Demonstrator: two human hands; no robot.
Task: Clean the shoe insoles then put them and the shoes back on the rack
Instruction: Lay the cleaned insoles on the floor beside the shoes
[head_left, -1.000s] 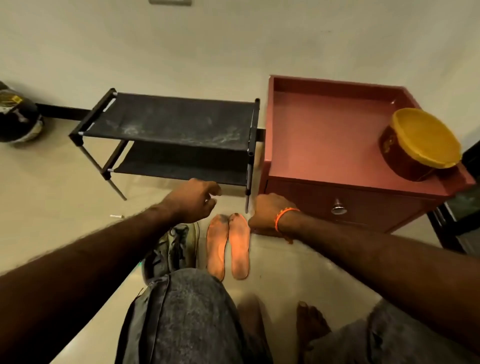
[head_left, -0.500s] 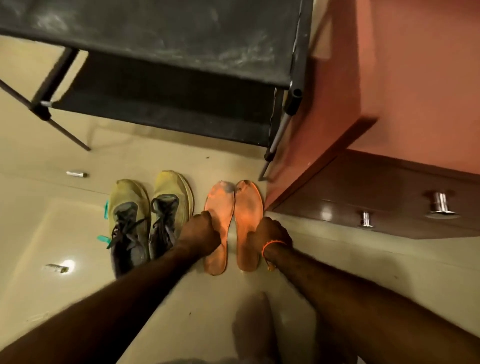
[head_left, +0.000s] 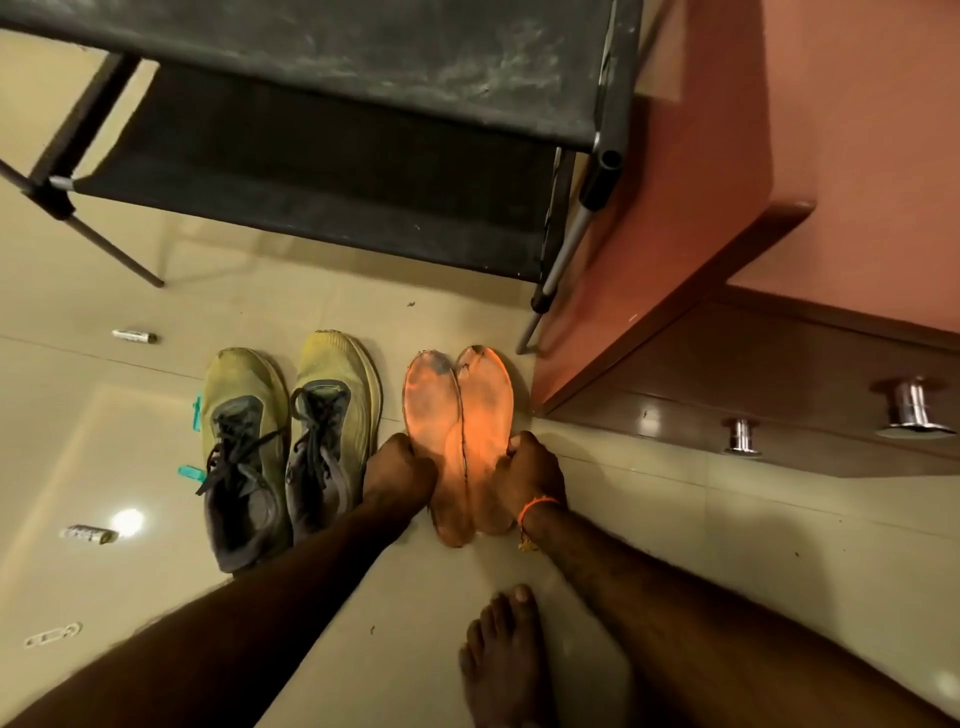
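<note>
Two dirty orange insoles lie side by side on the floor, the left insole (head_left: 432, 410) slightly overlapping the right insole (head_left: 487, 400). My left hand (head_left: 400, 467) grips the left insole at its outer edge near the middle. Gripping the outer edge of the right insole is my right hand (head_left: 530, 467), which has an orange band at the wrist. A pair of yellow-green shoes with dark laces, the left shoe (head_left: 244, 452) and the right shoe (head_left: 332, 421), stands on the floor just left of the insoles. The black two-shelf rack (head_left: 363, 57) stands beyond them.
A red-brown cabinet (head_left: 675, 208) with metal knobs stands right of the rack, close to the insoles. Two small batteries (head_left: 134, 336) (head_left: 88, 533) and a safety pin (head_left: 52, 635) lie on the tiled floor at left. My bare foot (head_left: 506, 654) is below the insoles.
The view dropped toward the floor. Both hands came down onto the insoles and closed on their outer edges, pushing the two insoles together.
</note>
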